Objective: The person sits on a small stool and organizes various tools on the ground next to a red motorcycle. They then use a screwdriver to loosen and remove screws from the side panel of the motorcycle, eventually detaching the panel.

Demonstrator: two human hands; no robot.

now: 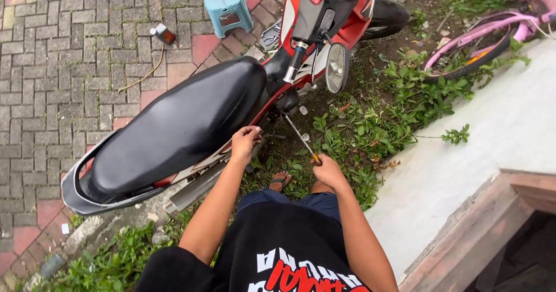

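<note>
Nearest us, our right hand point(328, 172) closes around the handle of a long screwdriver point(302, 138) whose tip reaches up into the motorbike point(179, 130) just ahead, while our left hand point(245, 142), fingers curled together, pinches the bike's side panel beside it.

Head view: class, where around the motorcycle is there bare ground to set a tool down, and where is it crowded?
Bare brick paving lies left of the black seat, below the blue stool. The pale concrete slab on the right is also free. It is crowded with weeds where the left hand and right hand, holding a screwdriver, work.
</note>
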